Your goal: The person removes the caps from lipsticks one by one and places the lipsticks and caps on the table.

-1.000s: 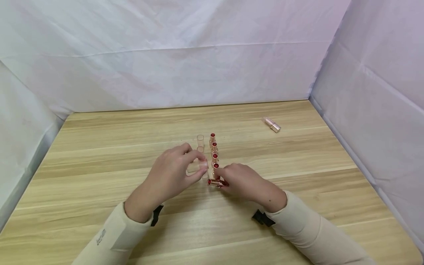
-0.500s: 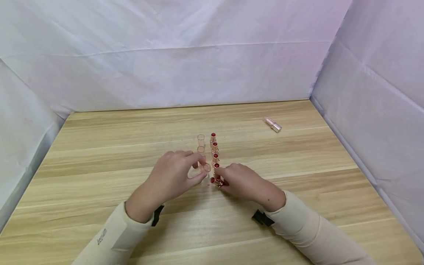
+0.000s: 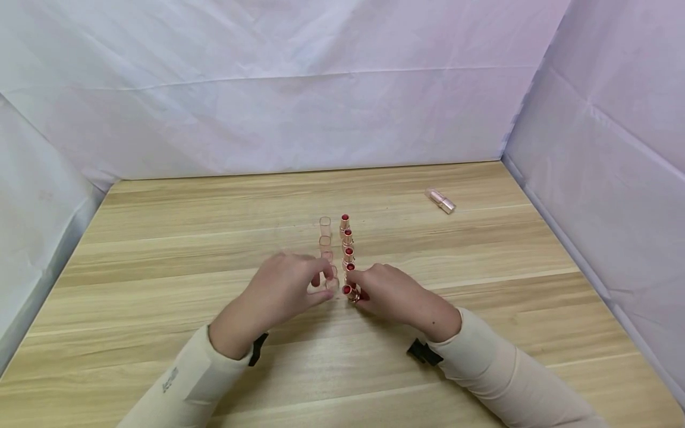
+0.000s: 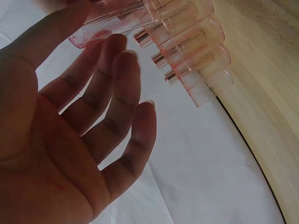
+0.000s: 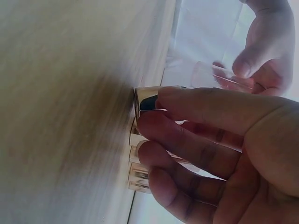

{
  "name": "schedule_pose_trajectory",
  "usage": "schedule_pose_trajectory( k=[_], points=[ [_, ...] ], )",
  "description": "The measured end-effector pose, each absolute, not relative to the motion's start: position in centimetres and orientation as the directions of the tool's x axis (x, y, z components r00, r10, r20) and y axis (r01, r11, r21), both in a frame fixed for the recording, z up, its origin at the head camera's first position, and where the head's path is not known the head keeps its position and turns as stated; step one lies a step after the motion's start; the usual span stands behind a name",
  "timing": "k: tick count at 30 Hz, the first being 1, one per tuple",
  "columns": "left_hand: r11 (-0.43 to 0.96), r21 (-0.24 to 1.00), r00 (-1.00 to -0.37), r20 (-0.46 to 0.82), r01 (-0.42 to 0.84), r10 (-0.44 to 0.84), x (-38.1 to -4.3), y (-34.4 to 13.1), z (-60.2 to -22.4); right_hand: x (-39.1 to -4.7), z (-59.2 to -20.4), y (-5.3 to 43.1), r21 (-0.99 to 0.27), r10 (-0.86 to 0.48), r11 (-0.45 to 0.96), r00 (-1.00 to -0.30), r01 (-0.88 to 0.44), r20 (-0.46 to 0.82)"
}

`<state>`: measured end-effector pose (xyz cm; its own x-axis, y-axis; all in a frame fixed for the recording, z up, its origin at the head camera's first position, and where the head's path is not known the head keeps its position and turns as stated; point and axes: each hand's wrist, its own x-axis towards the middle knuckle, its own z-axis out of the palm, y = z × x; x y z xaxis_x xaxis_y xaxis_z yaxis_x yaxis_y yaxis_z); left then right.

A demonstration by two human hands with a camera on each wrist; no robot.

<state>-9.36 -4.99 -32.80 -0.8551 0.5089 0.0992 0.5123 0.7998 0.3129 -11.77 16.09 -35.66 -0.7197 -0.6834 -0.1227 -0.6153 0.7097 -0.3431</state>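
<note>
My left hand (image 3: 289,285) pinches a clear pinkish lipstick cap (image 4: 117,23) between thumb and fingertips, at the near end of a row of similar caps (image 3: 325,242). Its other fingers are spread and loosely bent in the left wrist view. My right hand (image 3: 398,294) grips the base of a rose-gold lipstick (image 3: 351,293) with a red bullet, at the near end of a lipstick row. In the right wrist view, that lipstick's metallic base (image 5: 147,98) stands at the tabletop, partly hidden by the thumb and fingers. Several uncapped lipsticks (image 3: 348,238) stand upright beyond it.
A capped lipstick (image 3: 441,201) lies on its side at the back right of the wooden table (image 3: 187,249). White cloth (image 3: 321,119) hangs behind the table and along both sides.
My left hand has moved toward me, and its cap has turned from sideways to upright. The lipstick in my right hand has swung from nearly lying to more upright.
</note>
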Motion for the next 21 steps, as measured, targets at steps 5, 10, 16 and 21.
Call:
schedule_pose_trajectory(
  k=[5, 10, 16, 21],
  points=[
    [0.817, 0.304, -0.86, 0.02, 0.49, 0.509, -9.5, -4.6, -33.2, -11.7, -35.7, 16.0, -0.347, -0.686, 0.706, -0.717, -0.617, -0.121],
    [0.816, 0.279, -0.852, 0.018, 0.506, 0.523, -9.5, -4.5, -33.9, -11.6, -35.7, 16.1, -0.342, -0.695, 0.695, -0.712, -0.632, -0.098],
    [0.811, 0.272, -0.846, 0.02, 0.517, 0.533, -9.4, -4.4, -34.3, -11.7, -36.1, 16.0, -0.332, -0.701, 0.688, -0.709, -0.645, -0.077],
    [0.814, 0.271, -0.846, 0.001, 0.514, 0.533, -9.5, -4.3, -34.5, -11.7, -36.2, 16.1, -0.323, -0.703, 0.687, -0.707, -0.651, -0.071]
  ],
)
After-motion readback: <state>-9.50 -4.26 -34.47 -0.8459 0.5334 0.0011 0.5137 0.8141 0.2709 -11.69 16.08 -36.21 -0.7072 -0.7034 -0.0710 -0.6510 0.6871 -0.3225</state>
